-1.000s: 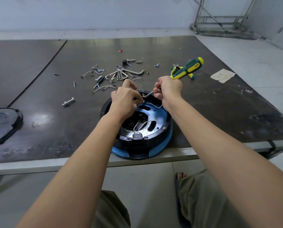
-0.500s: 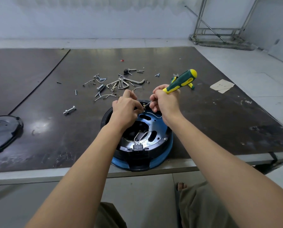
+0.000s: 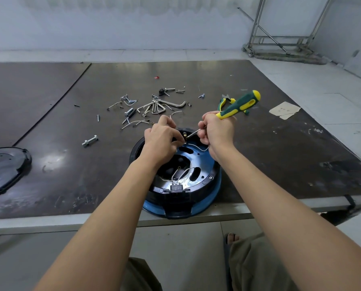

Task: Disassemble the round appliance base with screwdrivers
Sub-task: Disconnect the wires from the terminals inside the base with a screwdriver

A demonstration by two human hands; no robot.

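Note:
The round appliance base (image 3: pixel 196 181), black with a blue rim and bare wires inside, sits upside down at the table's near edge. My right hand (image 3: pixel 216 131) grips a green and yellow screwdriver (image 3: pixel 238 105), its metal shaft slanting down-left to a small fitting at the base's far rim. My left hand (image 3: pixel 163 139) hovers over that same spot, fingers curled and pinching something small beside the screwdriver tip; what it pinches is hidden by the fingers.
Loose screws, hex keys (image 3: pixel 160 107) and wire bits lie scattered behind the base. A bolt (image 3: pixel 89 141) lies to the left, a black round cover (image 3: pixel 3 169) at the far left edge. Green-handled pliers (image 3: pixel 224 101) and a paper scrap (image 3: pixel 284 110) lie to the right.
The view has tilted so the table sits lower in frame. The screwdriver handle has swung slightly and both hands stay at the base's far rim.

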